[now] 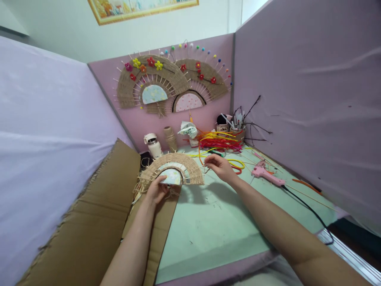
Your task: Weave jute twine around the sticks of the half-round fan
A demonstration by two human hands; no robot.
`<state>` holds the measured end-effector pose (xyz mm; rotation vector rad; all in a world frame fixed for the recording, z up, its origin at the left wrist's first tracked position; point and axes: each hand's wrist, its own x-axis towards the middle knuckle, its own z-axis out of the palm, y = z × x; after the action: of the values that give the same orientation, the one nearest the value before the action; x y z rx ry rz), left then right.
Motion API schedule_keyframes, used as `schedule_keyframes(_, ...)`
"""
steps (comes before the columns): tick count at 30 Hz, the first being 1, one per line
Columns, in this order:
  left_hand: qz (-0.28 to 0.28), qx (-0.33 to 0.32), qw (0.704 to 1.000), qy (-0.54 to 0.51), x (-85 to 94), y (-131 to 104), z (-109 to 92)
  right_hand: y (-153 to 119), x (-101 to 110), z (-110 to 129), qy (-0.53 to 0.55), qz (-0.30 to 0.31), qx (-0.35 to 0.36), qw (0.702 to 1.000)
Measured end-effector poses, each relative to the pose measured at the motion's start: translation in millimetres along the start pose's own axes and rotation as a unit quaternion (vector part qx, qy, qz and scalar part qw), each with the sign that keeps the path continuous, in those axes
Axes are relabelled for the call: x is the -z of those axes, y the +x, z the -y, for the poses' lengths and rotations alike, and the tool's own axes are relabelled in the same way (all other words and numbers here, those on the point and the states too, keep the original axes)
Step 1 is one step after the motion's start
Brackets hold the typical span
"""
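Observation:
A half-round fan of woven twine on thin sticks point(190, 165) is held up over the table, its straight edge down. My left hand point(159, 190) grips it at the lower middle, the thumb on the pale printed half-circle at its centre. Off the fan's right end, my right hand point(218, 166) pinches a thin strand of twine that runs to the fan's edge. Loose twine point(141, 186) hangs at the fan's left side, partly behind it.
Brown cardboard point(89, 214) leans at the left. A pink glue gun point(266, 174) with a black cord lies right, near twigs in a pot point(237, 134). Behind are a white bottle point(153, 146), a twine cone point(170, 139), coloured pipe cleaners point(218, 142) and finished fans point(154, 75) on the partition.

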<state>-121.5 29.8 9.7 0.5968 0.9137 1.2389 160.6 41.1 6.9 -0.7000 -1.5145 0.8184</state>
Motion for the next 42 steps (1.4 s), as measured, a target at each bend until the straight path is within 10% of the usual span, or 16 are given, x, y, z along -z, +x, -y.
schedule_keyframes(9, 0.021, 0.035, 0.999, 0.025, -2.2, -7, -4, -2, 4, 4, -0.170, -0.014, 0.149, 0.974)
schedule_keyframes(25, 0.023, 0.013, 0.998, -0.061, -0.5, -11, -3, -13, -25, 7, 0.067, 0.007, -0.075, 0.995)
schedule_keyframes(36, -0.037, -0.116, 0.974, -0.190, -4.5, -16, -14, -8, -5, -19, -0.312, 0.088, -0.141, 0.935)
schedule_keyframes(42, -0.030, -0.063, 0.991, -0.112, -5.6, -15, -6, -4, -2, -23, -0.279, 0.043, -0.053, 0.958)
